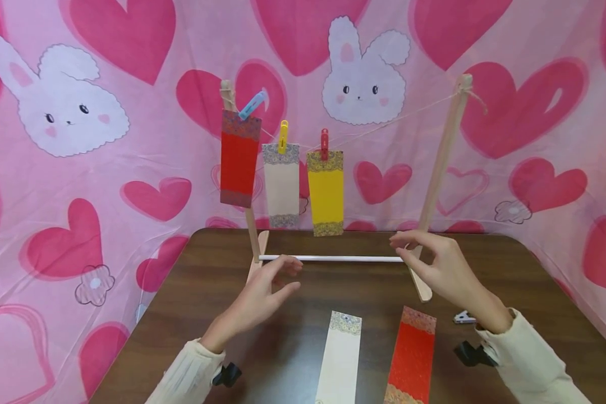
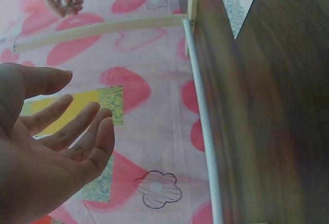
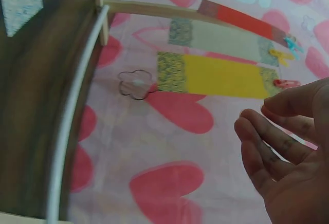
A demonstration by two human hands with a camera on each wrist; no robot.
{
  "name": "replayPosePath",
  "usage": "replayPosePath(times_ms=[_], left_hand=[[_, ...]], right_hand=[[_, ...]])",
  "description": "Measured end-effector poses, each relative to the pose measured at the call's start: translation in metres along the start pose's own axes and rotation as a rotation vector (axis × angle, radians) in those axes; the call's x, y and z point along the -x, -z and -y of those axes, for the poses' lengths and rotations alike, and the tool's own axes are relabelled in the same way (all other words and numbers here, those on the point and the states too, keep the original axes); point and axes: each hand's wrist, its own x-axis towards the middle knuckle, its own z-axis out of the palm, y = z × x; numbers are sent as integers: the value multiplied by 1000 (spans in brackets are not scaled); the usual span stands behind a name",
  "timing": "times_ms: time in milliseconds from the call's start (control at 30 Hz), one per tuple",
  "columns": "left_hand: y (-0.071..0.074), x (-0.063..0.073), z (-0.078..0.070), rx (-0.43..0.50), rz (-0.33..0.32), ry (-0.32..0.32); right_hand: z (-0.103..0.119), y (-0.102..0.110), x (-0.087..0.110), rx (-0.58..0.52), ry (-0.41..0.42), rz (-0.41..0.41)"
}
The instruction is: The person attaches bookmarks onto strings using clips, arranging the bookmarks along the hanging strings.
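Both hands are in the air with loosely bent fingers and nothing in them. My left hand (image 1: pixel 265 294) is in front of the rack's left foot, near the white rod (image 1: pixel 343 258). My right hand (image 1: pixel 441 264) is in front of the right post (image 1: pixel 444 163). On the string between the posts hang a red card (image 1: pixel 239 163) under a blue clothespin (image 1: pixel 252 105), a white card (image 1: pixel 281 185) under a yellow clothespin (image 1: pixel 283 137), and a yellow card (image 1: pixel 326 193) under a red clothespin (image 1: pixel 325 144). All three have patterned ends.
A second white card (image 1: pixel 340 359) and a second red card (image 1: pixel 411 356) lie on the brown table (image 1: pixel 283 348). A pale clothespin (image 1: pixel 463 318) lies beside my right wrist. Behind the table hangs a pink cloth (image 1: pixel 146 140) with hearts and rabbits.
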Motion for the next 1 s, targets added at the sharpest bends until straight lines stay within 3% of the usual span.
replayPosePath(times_ms=[200, 400, 667, 867, 1000], left_hand=[[-7, 11, 3, -10, 29, -22], [-19, 19, 9, -10, 58, 14], [-49, 17, 11, -65, 214, -18], [-70, 13, 3, -219, 364, 13], [-78, 12, 1, -304, 407, 34]], right_hand=[[-9, -4, 33, -12, -101, -24], [-24, 0, 64, 39, -159, -57], [-47, 12, 108, 97, -339, -97], [-78, 14, 143, 155, -420, -115], [-95, 14, 155, 177, -490, -106]])
